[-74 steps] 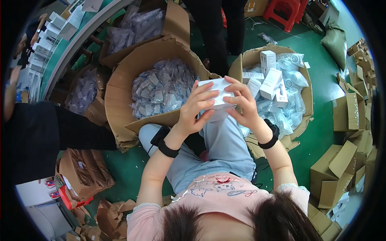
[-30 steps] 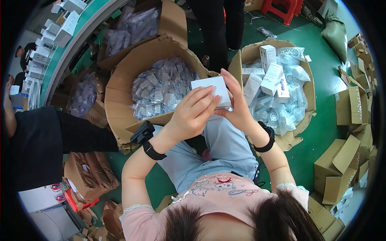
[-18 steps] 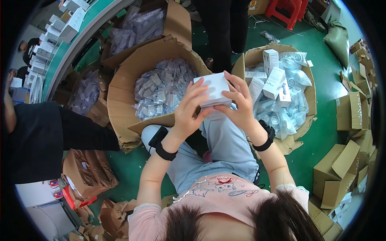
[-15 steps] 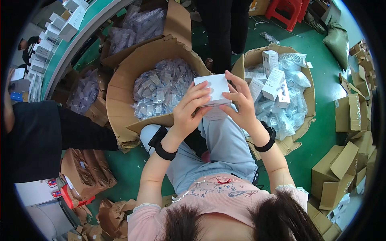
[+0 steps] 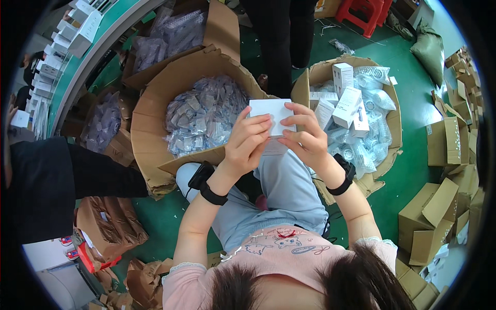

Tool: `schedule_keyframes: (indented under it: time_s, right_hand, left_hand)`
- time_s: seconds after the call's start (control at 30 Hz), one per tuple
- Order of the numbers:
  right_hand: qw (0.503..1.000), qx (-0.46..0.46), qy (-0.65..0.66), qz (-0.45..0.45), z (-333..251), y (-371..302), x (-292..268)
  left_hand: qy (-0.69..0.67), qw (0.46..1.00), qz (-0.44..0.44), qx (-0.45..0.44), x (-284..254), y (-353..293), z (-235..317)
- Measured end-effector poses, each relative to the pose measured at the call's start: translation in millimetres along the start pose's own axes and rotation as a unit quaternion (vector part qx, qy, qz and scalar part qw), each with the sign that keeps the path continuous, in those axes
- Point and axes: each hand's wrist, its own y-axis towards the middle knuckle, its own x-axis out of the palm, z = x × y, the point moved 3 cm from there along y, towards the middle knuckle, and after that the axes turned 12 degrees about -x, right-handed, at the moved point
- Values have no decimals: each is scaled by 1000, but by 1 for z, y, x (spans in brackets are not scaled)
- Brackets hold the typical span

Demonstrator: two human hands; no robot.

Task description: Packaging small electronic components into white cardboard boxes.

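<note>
A small white carton (image 5: 270, 108) is held up in front of me, between both hands and above my knees. My left hand (image 5: 247, 138) grips its left side, fingers bent over the top. On the right side my right hand (image 5: 309, 135) grips it the same way, fingertips on the top face. Beyond my left hand stands a large round-sided cardboard box (image 5: 150, 121) full of small clear plastic packets (image 5: 206, 111). Beyond my right hand another cardboard box (image 5: 394, 124) holds several upright and tilted white cartons (image 5: 347, 107) over bubble-wrapped pieces (image 5: 377, 134).
At far left a curved conveyor (image 5: 85, 85) carries white boxes. A person's dark-clothed leg (image 5: 108, 168) reaches in from the left; another person's dark legs (image 5: 276, 46) stand ahead. Empty cardboard boxes (image 5: 431, 219) pile up at right. A red stool (image 5: 359, 15) stands far off.
The carton in my hands has turned slightly and sits a little lower. My right fingers have moved down and closer over its top. The whole view has shifted slightly.
</note>
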Motion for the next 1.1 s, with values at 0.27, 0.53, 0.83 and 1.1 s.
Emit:
schedule_keyframes:
  time_s: [0.27,0.53,0.83,1.1]
  right_hand:
    - [979,78,164,94,15,-32,19]
    - [905,311,236,170,24,-90,10]
    - [858,402,-113,300,109,-142,-195]
    - [754,428,-495,56,176,-234,-249]
  left_hand:
    - [-98,989,-34,-102,11,11,-1]
    - [170,972,-135,91,52,23,23]
    - [152,968,99,-175,-59,-10,-27]
    - [215,925,66,-307,-119,-60,-79]
